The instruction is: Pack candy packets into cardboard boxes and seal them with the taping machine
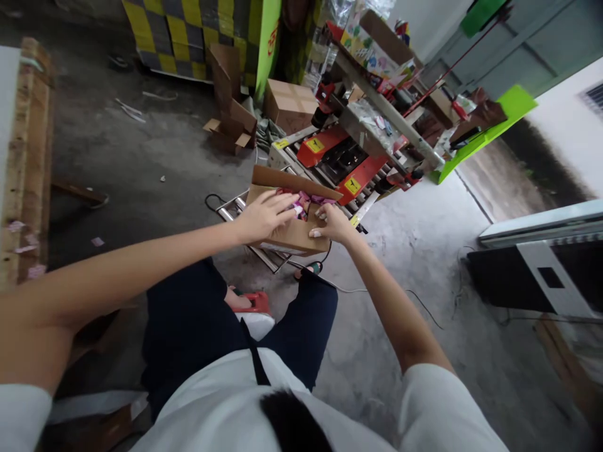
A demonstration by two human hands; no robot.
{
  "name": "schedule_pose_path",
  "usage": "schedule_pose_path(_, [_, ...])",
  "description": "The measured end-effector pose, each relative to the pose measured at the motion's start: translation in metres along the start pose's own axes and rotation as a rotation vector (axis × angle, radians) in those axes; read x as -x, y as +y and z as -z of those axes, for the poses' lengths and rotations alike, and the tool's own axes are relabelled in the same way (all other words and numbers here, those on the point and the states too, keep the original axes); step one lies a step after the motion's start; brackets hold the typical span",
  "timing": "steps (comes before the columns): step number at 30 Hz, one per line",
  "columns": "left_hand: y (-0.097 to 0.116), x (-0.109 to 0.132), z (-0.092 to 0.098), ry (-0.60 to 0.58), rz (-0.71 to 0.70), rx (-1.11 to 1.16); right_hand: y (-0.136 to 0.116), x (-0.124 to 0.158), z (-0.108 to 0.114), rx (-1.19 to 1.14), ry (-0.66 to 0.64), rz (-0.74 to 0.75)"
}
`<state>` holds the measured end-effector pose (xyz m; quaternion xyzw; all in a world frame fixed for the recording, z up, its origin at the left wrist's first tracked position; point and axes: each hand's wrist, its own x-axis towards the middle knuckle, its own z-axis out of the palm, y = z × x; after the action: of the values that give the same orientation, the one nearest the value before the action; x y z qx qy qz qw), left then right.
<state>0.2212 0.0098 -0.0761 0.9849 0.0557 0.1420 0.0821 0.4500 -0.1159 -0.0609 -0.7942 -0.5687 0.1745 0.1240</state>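
Note:
A brown cardboard box (294, 237) sits on the near end of a roller conveyor, with its far flap standing up. Small pink and purple packets (304, 204) show inside it. My left hand (266, 216) lies over the left side of the box, fingers stretched toward the packets; its palm hides that edge. At the right side, my right hand (333, 225) has its thumb and bent fingers closed on a box flap (318, 220).
Beyond the box, a red and black box-sealing machine (339, 154) stands on the conveyor rollers (228, 213). Other cartons (291, 105) stand behind. A wooden pallet (28, 157) is at left, a cable (358, 290) crosses the floor, and a red-and-white object (257, 314) lies between my legs.

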Motion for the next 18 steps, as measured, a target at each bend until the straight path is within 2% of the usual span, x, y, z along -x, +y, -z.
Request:
schedule_pose_path(2, [0.022,0.004,-0.009,0.004,-0.066,-0.068,-0.001,0.002,-0.005,0.119,0.104,-0.070])
schedule_pose_path(4, [0.038,0.002,-0.018,-0.019,-0.058,-0.141,0.005,0.006,-0.012,0.124,0.243,-0.098])
schedule_pose_path(7, [0.047,-0.006,-0.026,-0.019,0.025,-0.223,0.019,0.008,-0.027,0.011,0.452,0.006])
schedule_pose_path(10, [0.047,-0.013,-0.026,-0.035,0.033,-0.237,0.026,0.004,-0.037,-0.035,0.557,0.106])
schedule_pose_path(14, [0.047,-0.014,-0.022,-0.049,0.026,-0.243,0.016,0.000,-0.039,0.070,0.560,0.077])
schedule_pose_path(18, [0.049,-0.014,-0.021,-0.054,0.018,-0.240,-0.003,0.000,-0.028,0.214,0.413,0.087])
